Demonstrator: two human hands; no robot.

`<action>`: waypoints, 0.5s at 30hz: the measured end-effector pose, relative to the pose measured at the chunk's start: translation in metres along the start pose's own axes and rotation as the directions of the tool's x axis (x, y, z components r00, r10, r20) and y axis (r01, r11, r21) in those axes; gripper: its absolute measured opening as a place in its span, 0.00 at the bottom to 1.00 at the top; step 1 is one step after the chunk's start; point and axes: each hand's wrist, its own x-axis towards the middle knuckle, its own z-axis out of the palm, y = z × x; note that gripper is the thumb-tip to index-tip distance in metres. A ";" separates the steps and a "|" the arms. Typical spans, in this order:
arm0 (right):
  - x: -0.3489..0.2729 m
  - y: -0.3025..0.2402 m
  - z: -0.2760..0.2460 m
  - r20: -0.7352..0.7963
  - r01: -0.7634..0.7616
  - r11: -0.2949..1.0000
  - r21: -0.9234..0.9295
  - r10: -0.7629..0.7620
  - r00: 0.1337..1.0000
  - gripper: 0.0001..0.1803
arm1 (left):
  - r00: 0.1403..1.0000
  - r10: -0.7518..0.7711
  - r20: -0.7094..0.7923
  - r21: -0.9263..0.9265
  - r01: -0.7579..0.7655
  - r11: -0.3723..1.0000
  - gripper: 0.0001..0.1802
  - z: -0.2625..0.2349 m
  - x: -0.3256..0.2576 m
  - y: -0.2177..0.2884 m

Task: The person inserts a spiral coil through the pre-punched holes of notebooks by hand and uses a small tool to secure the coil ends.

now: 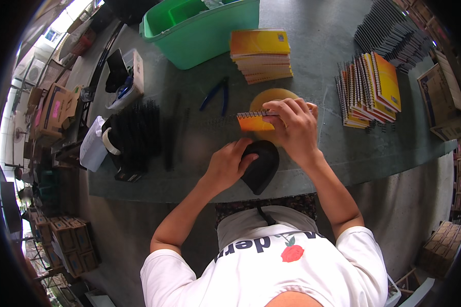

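Observation:
My right hand (296,125) is closed on a small orange spiral notebook (248,123), gripping its right part. The black wire binding runs along the notebook's upper edge. My left hand (228,161) is just below the notebook, its index fingertip close to the lower edge and its thumb apart, over a black, rounded, pad-like object (263,166). Whether that fingertip touches the notebook I cannot tell. A round yellowish disc (272,95) lies under the notebook and my right hand, partly covered. Blue-handled pliers (215,97) lie on the table to the left.
A green tub (200,38) stands at the back, beside a stack of yellow notebooks (261,53). More bound notebooks (371,92) and black wire bindings (389,33) are at right, near a cardboard box (442,97). A dark bundle (138,135) and a clear bin (130,82) sit at left.

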 end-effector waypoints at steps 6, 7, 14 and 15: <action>0.000 -0.002 -0.003 -0.035 0.001 0.997 0.072 0.002 0.999 0.07 | 0.994 0.083 -0.065 -0.020 -0.084 0.996 0.19 0.001 0.001 -0.002; 0.000 -0.002 -0.002 -0.055 0.000 0.996 0.084 0.005 0.998 0.07 | 0.993 0.091 -0.078 -0.026 -0.093 0.995 0.19 0.002 0.001 -0.002; -0.005 0.003 0.004 -0.099 0.000 0.985 0.174 0.017 0.995 0.09 | 0.997 -0.002 -0.077 -0.128 -0.008 0.992 0.19 0.005 -0.004 0.002; -0.004 0.004 0.004 -0.092 0.001 0.985 0.173 0.015 0.996 0.09 | 0.998 -0.039 -0.055 -0.145 0.031 0.989 0.19 0.002 -0.004 0.006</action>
